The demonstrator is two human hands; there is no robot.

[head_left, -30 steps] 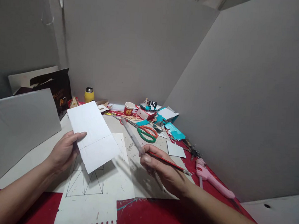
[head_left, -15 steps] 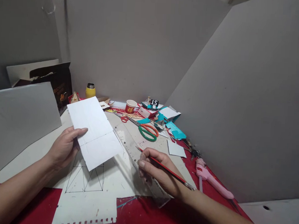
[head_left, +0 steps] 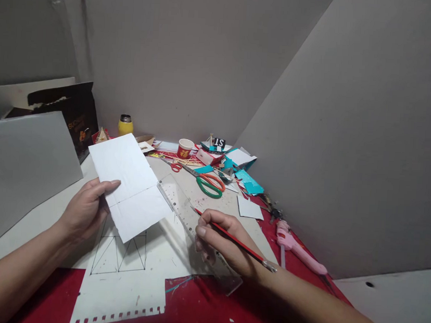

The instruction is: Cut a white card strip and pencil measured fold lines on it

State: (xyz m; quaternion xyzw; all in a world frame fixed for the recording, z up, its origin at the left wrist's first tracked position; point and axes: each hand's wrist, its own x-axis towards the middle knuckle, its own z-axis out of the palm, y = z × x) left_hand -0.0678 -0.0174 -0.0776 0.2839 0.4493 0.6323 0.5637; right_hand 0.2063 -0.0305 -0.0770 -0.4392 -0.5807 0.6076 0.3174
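Scene is dimly, flatly lit. White card (head_left: 124, 166) is lit brightest; upper-left wall (head_left: 23, 35) is sunk in gloom. Soft shadows are thrown below the card onto the drawing sheet (head_left: 122, 294) and under the right hand (head_left: 228, 237). Faint glints are caught along the clear ruler (head_left: 175, 205). Forearms (head_left: 17, 276) are stretched by wide-angle distortion; lettering on dark box (head_left: 83, 104) is blurred.

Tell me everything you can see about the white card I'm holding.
The white card is a flat rectangle that looks like stiff paper or thin cardboard, with a thin dark line across it below the middle. It tilts in the air above the drawn-on sheet. The left grip pinches its left edge, thumb on the near face. Its right edge appears beside the clear ruler; whether they touch, I can't tell.
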